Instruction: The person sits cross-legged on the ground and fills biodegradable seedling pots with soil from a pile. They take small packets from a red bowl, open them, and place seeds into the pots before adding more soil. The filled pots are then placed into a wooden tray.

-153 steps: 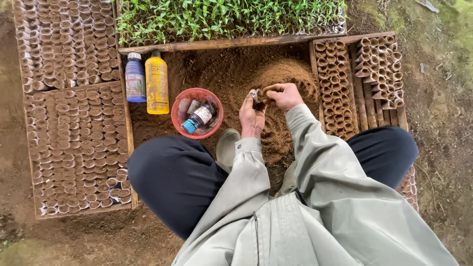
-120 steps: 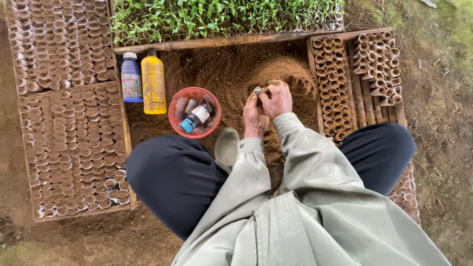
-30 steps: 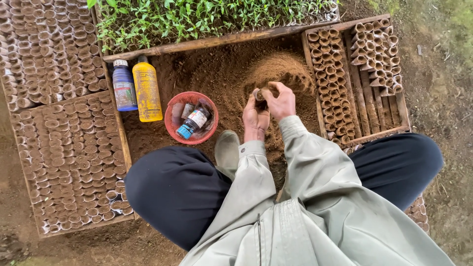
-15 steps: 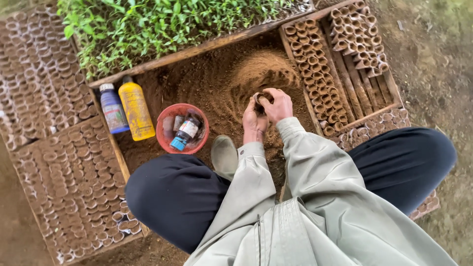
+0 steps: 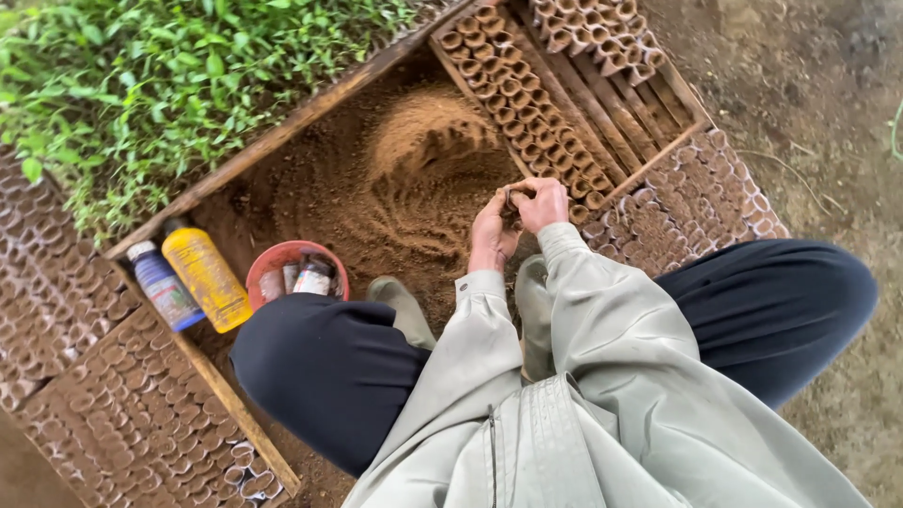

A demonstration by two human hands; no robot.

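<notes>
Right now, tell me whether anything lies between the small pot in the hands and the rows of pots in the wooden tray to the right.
Nothing visible does. The left hand and right hand hold the small pot together over the loose soil, right beside the rows of pots in the wooden tray.

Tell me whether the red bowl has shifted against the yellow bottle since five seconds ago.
No. The red bowl sits just right of the yellow bottle as before; both slid across the picture together, so the head camera turned, not the bowl.
</notes>
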